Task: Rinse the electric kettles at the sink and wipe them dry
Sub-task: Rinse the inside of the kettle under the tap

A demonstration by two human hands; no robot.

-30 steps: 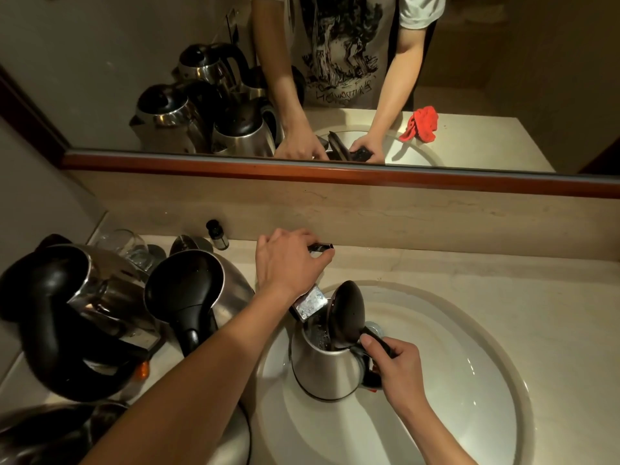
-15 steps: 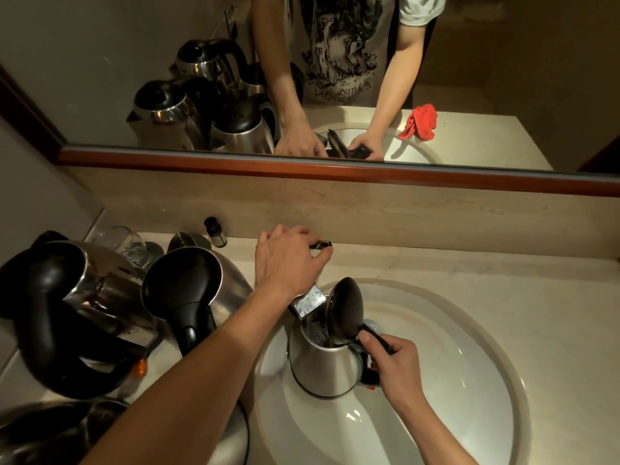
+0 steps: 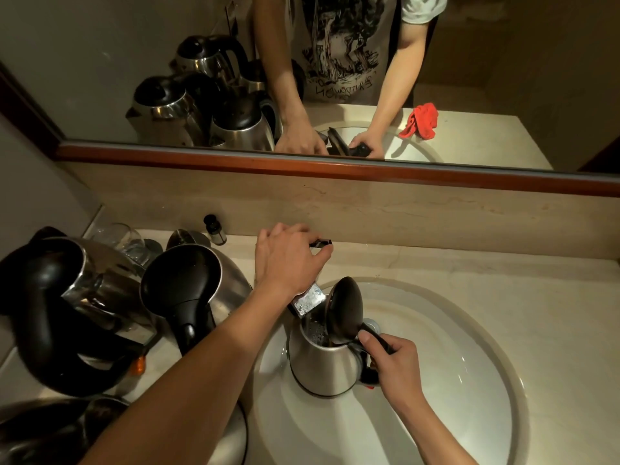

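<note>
A steel kettle (image 3: 323, 367) stands in the white sink basin (image 3: 469, 380) with its black lid (image 3: 345, 310) tipped up. My right hand (image 3: 394, 364) grips its black handle at the right side. The kettle's open mouth sits under the chrome tap spout (image 3: 307, 298). My left hand (image 3: 288, 260) rests on the tap lever (image 3: 321, 243) behind the basin, fingers closed over it. Whether water is running is unclear.
Several more steel kettles with black lids crowd the counter on the left (image 3: 198, 297), (image 3: 67, 307), (image 3: 117, 431). Drinking glasses (image 3: 122, 238) and a small dark bottle (image 3: 214, 226) stand by the back wall. A red cloth (image 3: 421, 120) shows only in the mirror.
Almost nothing has moved. Both hands hold the same places on the tap lever and the kettle handle.
</note>
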